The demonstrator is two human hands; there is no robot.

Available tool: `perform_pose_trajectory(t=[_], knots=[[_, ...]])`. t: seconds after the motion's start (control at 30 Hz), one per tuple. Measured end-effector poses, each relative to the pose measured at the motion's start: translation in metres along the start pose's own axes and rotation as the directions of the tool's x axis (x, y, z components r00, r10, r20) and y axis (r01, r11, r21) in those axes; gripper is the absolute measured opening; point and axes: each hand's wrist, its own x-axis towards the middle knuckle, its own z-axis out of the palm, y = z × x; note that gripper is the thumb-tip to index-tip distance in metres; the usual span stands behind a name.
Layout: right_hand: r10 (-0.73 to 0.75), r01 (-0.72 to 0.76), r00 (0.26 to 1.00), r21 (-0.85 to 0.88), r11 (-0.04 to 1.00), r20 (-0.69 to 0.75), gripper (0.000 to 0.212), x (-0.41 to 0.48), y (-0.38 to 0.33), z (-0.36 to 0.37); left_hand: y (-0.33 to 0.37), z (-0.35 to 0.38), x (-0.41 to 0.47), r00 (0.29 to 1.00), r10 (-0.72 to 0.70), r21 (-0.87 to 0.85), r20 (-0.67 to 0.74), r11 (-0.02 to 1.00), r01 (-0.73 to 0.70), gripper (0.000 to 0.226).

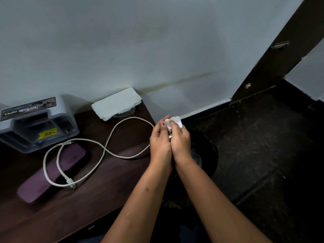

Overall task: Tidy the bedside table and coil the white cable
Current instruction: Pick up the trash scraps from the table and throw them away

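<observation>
Grey plastic case [37, 123] back-left against the wall [157, 50], dark sticker [28, 108] on top, yellow label [47, 133] on the front. Purple case [33, 190] lies flat just in front of it, angled. Folded white paper [116, 104] rests on a glass jar [125, 113] by the wall. Faint brownish streak [184, 79] on the wall. Dark speckled floor [263, 146] at right. Round black bin [209, 155] on the floor. Dark wooden door [280, 58] top-right, with metal fitting [279, 44].
</observation>
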Motion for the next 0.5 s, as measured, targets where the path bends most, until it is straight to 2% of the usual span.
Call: perform_pose_trajectory(t=[0.13, 0.27, 0.37, 0.43, 0.5], knots=[[-0.004, -0.003, 0.996, -0.089, 0.996, -0.085, 0.015, 0.021, -0.002, -0.022, -0.006, 0.017, -0.014, 0.99, -0.072, -0.02, 0.124, 0.997, 0.075, 0.032], [-0.034, 0.022, 0.983, -0.071, 0.997, -0.179, 0.021, 0.034, -0.003, -0.037, -0.012, 0.029, -0.02, 0.981, -0.124, 0.098, 0.153, 0.989, 0.11, 0.038], [0.004, 0.0, 0.951, 0.013, 1.0, -0.308, 0.022, 0.047, -0.001, -0.051, -0.023, 0.041, -0.024, 0.969, -0.186, 0.133, 0.163, 0.977, 0.165, 0.038], [0.084, -0.039, 0.917, 0.12, 0.992, -0.39, 0.019, 0.055, 0.001, -0.063, -0.032, 0.046, -0.024, 0.949, -0.264, 0.157, 0.172, 0.959, 0.238, 0.04], [0.171, -0.093, 0.898, 0.204, 0.974, -0.406, 0.017, 0.059, 0.003, -0.076, -0.043, 0.051, -0.023, 0.923, -0.353, 0.147, 0.154, 0.932, 0.332, 0.04]])
